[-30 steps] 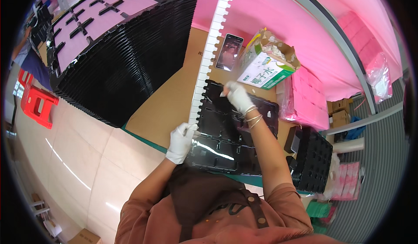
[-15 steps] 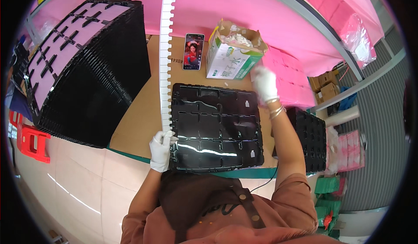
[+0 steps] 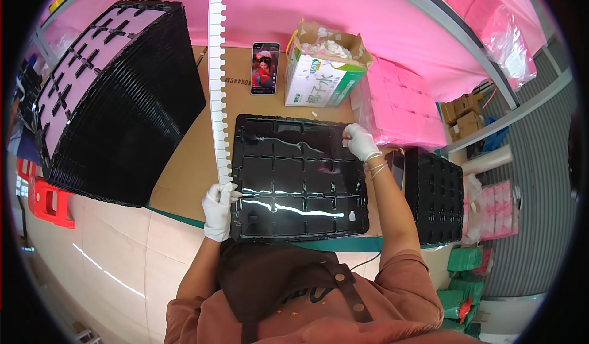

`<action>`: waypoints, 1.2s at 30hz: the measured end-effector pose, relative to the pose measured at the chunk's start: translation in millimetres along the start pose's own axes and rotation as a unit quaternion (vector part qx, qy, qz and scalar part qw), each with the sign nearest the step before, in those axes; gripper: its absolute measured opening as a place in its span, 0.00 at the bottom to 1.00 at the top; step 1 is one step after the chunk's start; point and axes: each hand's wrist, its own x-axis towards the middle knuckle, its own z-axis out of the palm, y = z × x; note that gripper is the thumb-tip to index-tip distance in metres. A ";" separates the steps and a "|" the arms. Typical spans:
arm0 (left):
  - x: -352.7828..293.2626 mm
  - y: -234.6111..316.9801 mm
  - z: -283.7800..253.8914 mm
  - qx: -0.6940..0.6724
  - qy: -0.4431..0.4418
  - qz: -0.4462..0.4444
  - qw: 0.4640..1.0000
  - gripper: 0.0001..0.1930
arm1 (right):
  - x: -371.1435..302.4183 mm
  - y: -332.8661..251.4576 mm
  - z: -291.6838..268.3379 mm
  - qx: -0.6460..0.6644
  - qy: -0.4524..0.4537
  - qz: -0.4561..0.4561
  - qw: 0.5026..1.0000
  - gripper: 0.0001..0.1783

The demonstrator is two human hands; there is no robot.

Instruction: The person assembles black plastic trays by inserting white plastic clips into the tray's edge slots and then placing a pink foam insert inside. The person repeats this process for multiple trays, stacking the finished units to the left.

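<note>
In front of me a black plastic tray [image 3: 300, 175] with shallow compartments lies on the table, glossy with reflections. A small white bottle-shaped piece [image 3: 352, 216] sits at its lower right. My gloved left hand [image 3: 219, 212] is closed on the lower end of a long white strip [image 3: 216, 86] with a notched edge, beside the tray's left edge. The strip runs up past the table's far side. My gloved right hand [image 3: 362, 142] is over the tray's upper right corner, fingertips pinched together and low at its surface. Whatever they hold is hidden.
A tall stack of black trays [image 3: 141, 92] leans at the left, another stack [image 3: 434, 190] stands right. Beyond the tray are a phone [image 3: 265, 68] and a carton [image 3: 319, 80] of white scraps. Pink wrapped bundles [image 3: 402, 101] lie beside it. Red stools [image 3: 52, 203] stand lower left.
My right hand has come down from beside the carton onto the tray's upper right corner, where a white bottle-shaped piece showed before. My left hand keeps hold of the strip. The view has shifted slightly.
</note>
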 end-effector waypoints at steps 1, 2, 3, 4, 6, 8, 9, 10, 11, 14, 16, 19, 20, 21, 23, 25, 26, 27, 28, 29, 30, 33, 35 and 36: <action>0.3 -1.0 -0.1 0.005 0.001 0.002 1.000 0.11 | 0.4 -3.1 -1.3 0.013 -0.001 0.009 1.000 0.08; 0.4 -2.5 -0.8 0.005 0.001 0.002 1.000 0.11 | 1.0 -4.3 -1.1 0.027 -0.003 0.018 0.999 0.08; 0.4 -3.5 -1.3 0.004 0.001 0.002 1.000 0.11 | 1.4 -3.3 -0.8 0.027 -0.002 0.016 1.000 0.06; 0.5 -3.8 -1.4 0.004 0.000 0.002 1.000 0.11 | 1.8 -2.3 -0.1 0.026 0.000 0.014 1.000 0.05; -0.3 -1.3 -0.7 -0.003 0.005 -0.002 1.000 0.09 | 1.3 -0.6 2.4 0.033 0.008 0.019 0.999 0.04; -0.5 1.9 0.9 -0.004 0.007 -0.003 1.000 0.08 | 1.1 1.5 7.5 0.046 0.022 0.033 0.998 0.06; -0.4 3.5 1.8 -0.001 0.007 -0.002 1.000 0.09 | 1.6 4.5 11.3 0.026 0.035 0.020 0.999 0.06; -0.5 4.5 2.5 0.003 0.006 -0.002 1.000 0.09 | 3.0 7.4 15.0 0.007 0.048 0.006 0.999 0.06; -1.2 5.0 3.1 0.002 0.006 -0.004 1.000 0.09 | 2.9 10.7 18.0 -0.012 0.061 -0.007 0.998 0.06; -2.3 5.8 2.0 -0.002 0.012 -0.006 1.000 0.09 | -2.3 8.4 12.5 0.045 0.050 -0.034 0.997 0.07; -2.5 4.9 2.8 -0.005 0.011 -0.007 1.000 0.09 | -5.7 17.3 14.3 0.082 0.053 -0.040 0.994 0.08; -1.9 4.2 2.2 -0.004 0.010 -0.005 1.000 0.09 | -7.5 21.2 13.7 0.132 0.039 -0.051 0.989 0.10; -2.1 3.2 1.6 -0.009 0.009 -0.006 1.000 0.09 | -7.4 21.1 12.5 0.148 0.032 -0.054 0.987 0.10; -1.4 2.2 0.9 -0.014 0.007 -0.006 1.000 0.09 | -6.6 25.4 12.4 0.139 0.025 -0.063 0.988 0.10; -0.9 0.5 1.0 -0.019 0.004 -0.006 1.000 0.09 | -5.5 35.3 12.5 0.121 0.010 -0.081 0.989 0.11; -1.4 -0.2 0.3 -0.020 0.005 -0.005 1.000 0.09 | -6.2 30.4 8.2 0.151 -0.009 -0.064 0.986 0.11; -1.6 0.0 0.0 -0.020 0.005 -0.003 1.000 0.08 | -6.5 27.8 6.1 0.165 -0.018 -0.055 0.985 0.12; -1.5 0.3 0.4 -0.020 0.005 -0.002 1.000 0.08 | -6.5 27.7 3.8 0.154 -0.036 -0.047 0.986 0.12; -1.7 0.4 0.6 -0.021 0.004 0.000 1.000 0.08 | -5.9 28.1 0.8 0.142 -0.055 -0.038 0.988 0.12; -2.2 0.0 0.6 -0.019 0.003 0.000 1.000 0.08 | -4.7 28.0 -1.7 0.130 -0.074 -0.030 0.988 0.12; -1.8 0.0 0.7 -0.018 0.002 0.001 1.000 0.08 | -1.9 24.7 -5.4 0.162 -0.082 -0.020 0.983 0.12; -2.2 0.6 0.2 -0.015 0.004 0.000 1.000 0.08 | 15.3 -10.3 -28.2 0.249 -0.056 0.010 0.967 0.08; -2.4 1.8 -0.5 -0.011 0.006 0.001 1.000 0.09 | 36.9 -60.0 -53.0 0.176 0.124 0.005 0.977 0.03; -1.3 2.0 -0.1 -0.008 0.003 0.003 1.000 0.09 | 54.6 -66.7 -58.8 0.199 0.198 -0.003 0.960 0.03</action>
